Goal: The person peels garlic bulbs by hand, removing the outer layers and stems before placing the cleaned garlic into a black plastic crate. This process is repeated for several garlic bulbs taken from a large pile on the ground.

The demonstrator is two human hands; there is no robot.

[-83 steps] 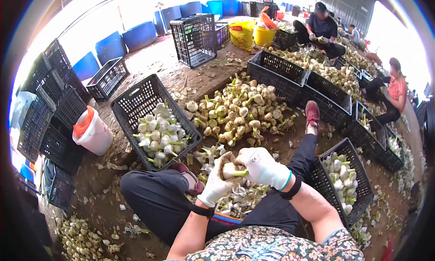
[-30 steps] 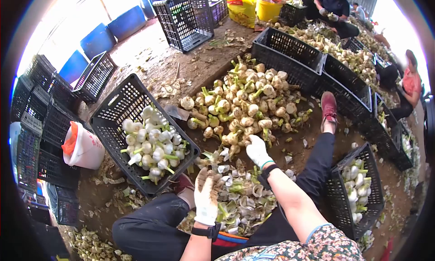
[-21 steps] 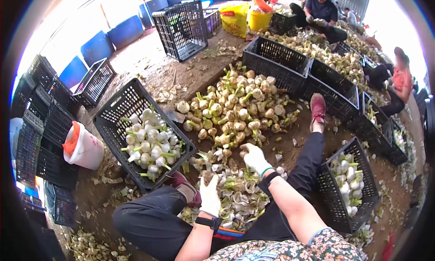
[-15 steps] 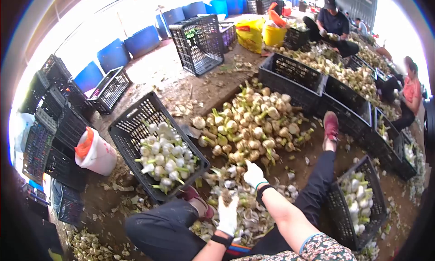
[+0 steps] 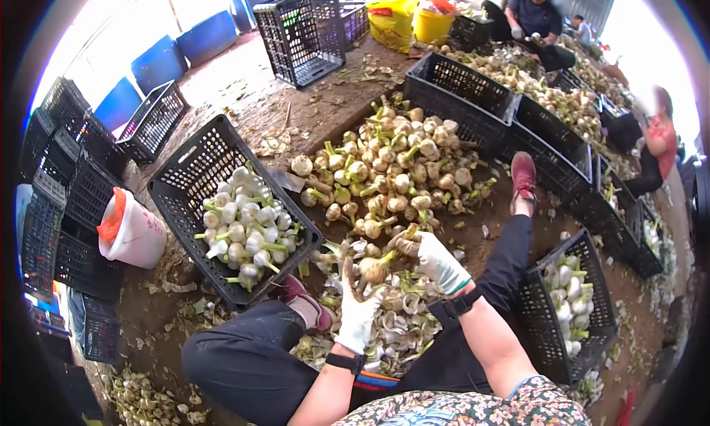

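Note:
Between my two gloved hands is an untrimmed garlic bulb (image 5: 375, 269) with a green stem pointing up to the right. My right hand (image 5: 438, 262), in a white glove with dirty fingertips, is closed at the stem end. My left hand (image 5: 356, 311) is just left of the bulb, its soiled fingers stretched upward and thumb apart. Below both hands lies a heap of peeled garlic skins (image 5: 399, 319) between my legs. Ahead is a pile of brown, untrimmed garlic (image 5: 399, 163). To the left, a black crate (image 5: 194, 167) holds cleaned white garlic bulbs (image 5: 251, 226).
A second black crate (image 5: 534, 300) with white garlic stands by my right leg. A white bucket (image 5: 137, 237) with an orange bag is at left, beside stacked crates (image 5: 81, 241). More crates (image 5: 473, 112) line the right side. Two people (image 5: 536, 19) sit beyond, among garlic.
My right hand has come back from the edge of the pile, and a garlic bulb now shows between my hands. My left hand has risen toward it with fingers extended. The view has shifted slightly.

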